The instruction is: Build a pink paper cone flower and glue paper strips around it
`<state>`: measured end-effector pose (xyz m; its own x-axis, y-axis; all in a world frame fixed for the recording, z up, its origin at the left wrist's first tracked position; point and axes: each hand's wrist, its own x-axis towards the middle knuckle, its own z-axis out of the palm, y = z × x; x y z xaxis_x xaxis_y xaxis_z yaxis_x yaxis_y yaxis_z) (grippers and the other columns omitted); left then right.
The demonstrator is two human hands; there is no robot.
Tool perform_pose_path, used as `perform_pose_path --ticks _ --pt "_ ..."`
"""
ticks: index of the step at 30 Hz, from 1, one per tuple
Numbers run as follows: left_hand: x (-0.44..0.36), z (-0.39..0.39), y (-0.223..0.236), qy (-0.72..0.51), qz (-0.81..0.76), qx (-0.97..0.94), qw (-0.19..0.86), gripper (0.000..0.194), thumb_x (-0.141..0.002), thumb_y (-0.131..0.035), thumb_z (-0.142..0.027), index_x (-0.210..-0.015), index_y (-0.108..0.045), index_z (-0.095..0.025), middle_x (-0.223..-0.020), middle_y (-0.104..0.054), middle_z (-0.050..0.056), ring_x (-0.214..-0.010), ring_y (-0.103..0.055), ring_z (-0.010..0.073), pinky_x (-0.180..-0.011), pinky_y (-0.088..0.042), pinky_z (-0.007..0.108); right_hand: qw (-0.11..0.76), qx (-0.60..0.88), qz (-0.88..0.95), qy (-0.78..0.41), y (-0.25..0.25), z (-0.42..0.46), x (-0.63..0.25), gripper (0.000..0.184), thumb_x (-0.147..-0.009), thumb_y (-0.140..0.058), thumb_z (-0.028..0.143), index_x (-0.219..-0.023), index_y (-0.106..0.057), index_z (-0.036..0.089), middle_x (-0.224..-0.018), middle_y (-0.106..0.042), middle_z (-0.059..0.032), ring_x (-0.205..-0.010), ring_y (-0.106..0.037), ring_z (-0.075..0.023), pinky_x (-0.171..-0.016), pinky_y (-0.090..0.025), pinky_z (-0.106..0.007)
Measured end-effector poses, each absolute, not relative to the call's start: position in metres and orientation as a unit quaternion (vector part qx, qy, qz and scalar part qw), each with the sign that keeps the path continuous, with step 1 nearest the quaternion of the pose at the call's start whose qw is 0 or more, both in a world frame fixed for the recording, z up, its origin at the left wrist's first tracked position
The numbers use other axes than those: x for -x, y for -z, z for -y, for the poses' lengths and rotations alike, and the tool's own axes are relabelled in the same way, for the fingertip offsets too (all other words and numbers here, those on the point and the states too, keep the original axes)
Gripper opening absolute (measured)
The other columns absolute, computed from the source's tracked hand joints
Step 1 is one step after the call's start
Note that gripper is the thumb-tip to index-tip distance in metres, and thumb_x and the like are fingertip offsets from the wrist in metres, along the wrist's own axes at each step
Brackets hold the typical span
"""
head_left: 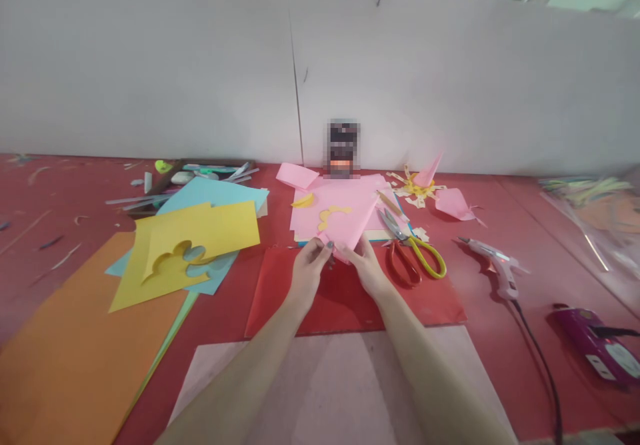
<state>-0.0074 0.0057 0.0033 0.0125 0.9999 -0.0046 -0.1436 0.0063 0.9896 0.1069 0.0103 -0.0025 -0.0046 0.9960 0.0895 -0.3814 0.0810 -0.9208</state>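
Between my two hands is a piece of pink paper (361, 226), pinched at its lower edge and partly curled. My left hand (311, 262) grips the left part, fingers bent together. On the right part, my right hand (367, 264) has its thumb and fingers closed. Just beyond lie pink sheets (325, 192) with a wavy yellow paper cutout (330, 217) and a curved yellow scrap (303, 200). Right of my hands rest scissors (407, 238) with one red and one yellow handle, and a wooden-handled cutter or pencil-like tool (391, 205). A red board (345, 305) lies beneath.
Yellow (185, 232), blue and orange sheets (75, 338) overlap at left, before a tray of pens (215, 172). At right are a pink cone (429, 172), a corded glue gun (495, 262) and a purple power strip (597, 345). A pale wall (200, 65) bounds the back.
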Motion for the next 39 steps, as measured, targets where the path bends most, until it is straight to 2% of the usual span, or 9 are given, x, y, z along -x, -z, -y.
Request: perform_pose_path --ticks 6,16,23,28,33,36,39 --pt "0.0059 -0.0061 -0.0037 -0.503 -0.486 -0.485 0.525 0.031 -0.076 -0.054 -0.044 -0.059 -0.047 -0.019 -0.052 -0.051 -0.004 -0.052 -0.049 0.0105 -0.053 -0.041 0.021 0.613 0.364 0.406 -0.571 0.0028 -0.01 -0.1068 0.053 -0.068 -0.067 0.029 -0.118 -0.049 0.024 -0.109 -0.063 -0.003 -0.104 -0.056 -0.0189 -0.092 -0.044 -0.035" --pt "0.0074 -0.0038 -0.0041 -0.486 -0.511 -0.547 0.451 0.027 -0.081 -0.05 -0.04 -0.063 -0.047 -0.02 -0.054 -0.051 -0.003 -0.053 -0.05 0.0115 -0.055 -0.039 0.022 0.607 0.352 0.433 -0.566 0.0036 -0.0105 -0.1066 0.052 -0.071 -0.065 0.028 -0.12 -0.047 0.024 -0.112 -0.061 -0.0036 -0.104 -0.055 -0.0185 -0.093 -0.044 -0.034" --pt "0.0073 -0.0047 -0.0034 -0.478 -0.502 -0.538 0.48 0.028 -0.081 -0.049 -0.04 -0.062 -0.044 -0.019 -0.052 -0.049 -0.004 -0.052 -0.049 0.0112 -0.054 -0.04 0.022 0.609 0.358 0.429 -0.563 0.0056 -0.0116 -0.1061 0.055 -0.071 -0.065 0.028 -0.122 -0.046 0.023 -0.117 -0.059 -0.0046 -0.107 -0.054 -0.0194 -0.093 -0.043 -0.033" --pt "0.0067 -0.0034 -0.0011 -0.506 -0.471 -0.512 0.511 0.03 -0.084 -0.042 -0.046 -0.071 -0.048 -0.02 -0.064 -0.053 -0.002 -0.061 -0.052 0.0119 -0.058 -0.042 0.023 0.633 0.369 0.423 -0.533 0.0029 -0.0117 -0.1056 0.056 -0.072 -0.064 0.029 -0.124 -0.043 0.024 -0.122 -0.055 -0.0053 -0.111 -0.051 -0.019 -0.098 -0.039 -0.034" --pt "0.0044 -0.0054 -0.0031 -0.499 -0.45 -0.497 0.549 0.027 -0.077 -0.053 -0.046 -0.077 -0.05 -0.019 -0.065 -0.054 -0.002 -0.059 -0.053 0.0123 -0.051 -0.043 0.022 0.637 0.393 0.446 -0.491 0.0055 -0.0104 -0.1038 0.063 -0.069 -0.067 0.03 -0.126 -0.041 0.024 -0.122 -0.054 -0.0068 -0.106 -0.054 -0.0199 -0.093 -0.043 -0.034" --pt "0.0061 -0.0072 -0.0039 -0.513 -0.485 -0.482 0.519 0.023 -0.078 -0.053 -0.042 -0.074 -0.05 -0.019 -0.062 -0.052 -0.003 -0.057 -0.051 0.0111 -0.053 -0.043 0.021 0.627 0.403 0.476 -0.467 0.0077 -0.0081 -0.102 0.06 -0.069 -0.067 0.03 -0.124 -0.044 0.023 -0.12 -0.055 -0.0067 -0.105 -0.054 -0.0199 -0.092 -0.043 -0.033" --pt "0.0106 -0.0096 0.0007 -0.529 -0.501 -0.458 0.509 0.022 -0.079 -0.05 -0.039 -0.072 -0.052 -0.019 -0.062 -0.05 -0.004 -0.057 -0.049 0.0102 -0.055 -0.042 0.021 0.624 0.398 0.475 -0.475 0.0091 -0.0077 -0.1025 0.047 -0.076 -0.059 0.037 -0.12 -0.049 0.023 -0.119 -0.056 -0.0053 -0.105 -0.053 -0.0186 -0.094 -0.041 -0.033"
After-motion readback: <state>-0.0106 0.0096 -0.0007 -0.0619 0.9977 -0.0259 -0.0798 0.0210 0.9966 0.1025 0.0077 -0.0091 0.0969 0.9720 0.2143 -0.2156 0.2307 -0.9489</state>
